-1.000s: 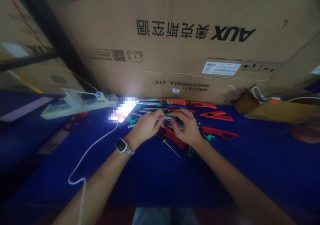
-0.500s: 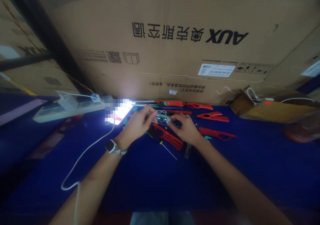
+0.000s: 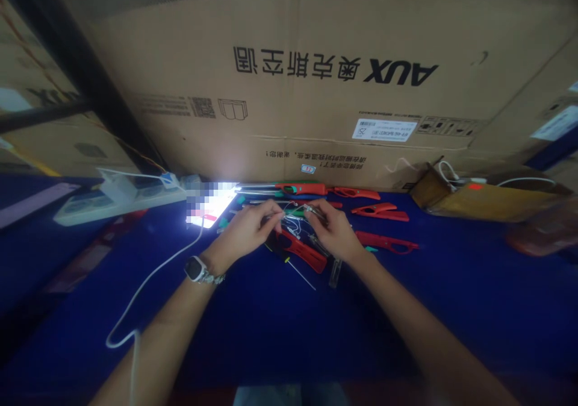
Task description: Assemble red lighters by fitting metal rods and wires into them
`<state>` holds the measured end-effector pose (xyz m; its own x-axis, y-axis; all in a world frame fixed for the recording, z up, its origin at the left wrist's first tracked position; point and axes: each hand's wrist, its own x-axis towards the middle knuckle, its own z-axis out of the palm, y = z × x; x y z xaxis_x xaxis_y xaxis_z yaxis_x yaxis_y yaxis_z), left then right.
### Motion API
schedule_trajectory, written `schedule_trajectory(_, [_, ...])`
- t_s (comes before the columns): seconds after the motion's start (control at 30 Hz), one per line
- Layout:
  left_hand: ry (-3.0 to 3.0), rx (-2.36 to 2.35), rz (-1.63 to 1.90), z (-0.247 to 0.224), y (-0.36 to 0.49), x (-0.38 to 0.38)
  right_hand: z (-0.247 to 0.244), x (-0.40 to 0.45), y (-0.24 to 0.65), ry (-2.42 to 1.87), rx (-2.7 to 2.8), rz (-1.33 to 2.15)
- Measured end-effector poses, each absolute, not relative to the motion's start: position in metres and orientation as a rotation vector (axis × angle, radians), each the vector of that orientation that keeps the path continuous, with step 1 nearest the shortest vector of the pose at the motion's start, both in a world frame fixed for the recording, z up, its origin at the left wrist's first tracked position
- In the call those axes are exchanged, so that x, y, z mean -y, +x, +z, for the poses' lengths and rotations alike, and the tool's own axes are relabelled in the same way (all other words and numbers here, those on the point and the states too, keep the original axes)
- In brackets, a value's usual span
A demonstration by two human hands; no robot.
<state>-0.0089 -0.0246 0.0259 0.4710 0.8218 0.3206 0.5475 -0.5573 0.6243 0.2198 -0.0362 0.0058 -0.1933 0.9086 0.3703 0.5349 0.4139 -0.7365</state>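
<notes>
My left hand [image 3: 246, 231] pinches one part of a thin white wire [image 3: 293, 228] between thumb and fingertips. Across from it, my right hand [image 3: 335, 228] is closed on the same tangle, at a small light-coloured end too tiny to name. The loops hang between both hands, above the table. Just below lies a red lighter shell half [image 3: 307, 252]. A screwdriver [image 3: 288, 260] with a yellow collar and thin shaft rests beside that shell, its handle partly under my left hand. Near my right wrist is a small clear plastic piece [image 3: 335, 272].
Behind my hands lies a red long-nosed lighter [image 3: 307, 188], with more red shells [image 3: 380, 211] to the right. A glowing phone [image 3: 219, 204] with a white cable and a power strip [image 3: 117, 198] are at left. A large cardboard box [image 3: 289, 105] walls the back; a yellowish box [image 3: 487, 201] stands right.
My fingertips have shifted on the wire, and its loops now hang lower between my hands. The whole view has moved slightly.
</notes>
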Motion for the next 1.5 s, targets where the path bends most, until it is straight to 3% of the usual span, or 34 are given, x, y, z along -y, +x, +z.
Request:
schedule_trajectory(0.5, [2.261,-1.068,0.827,0.027,-0.001,0.030,0.002,0.040,0.213,-1.355,1.744,0.489])
schedule_trajectory(1.23, [2.268,-1.082,0.652,0.022,-0.003,0.024,0.013,0.060,0.227,-1.428,2.058,0.743])
schedule_trajectory(1.5, [2.401,-1.075,0.654,0.015,0.002,0.016,0.014,0.070,0.218,-1.596,2.101,0.577])
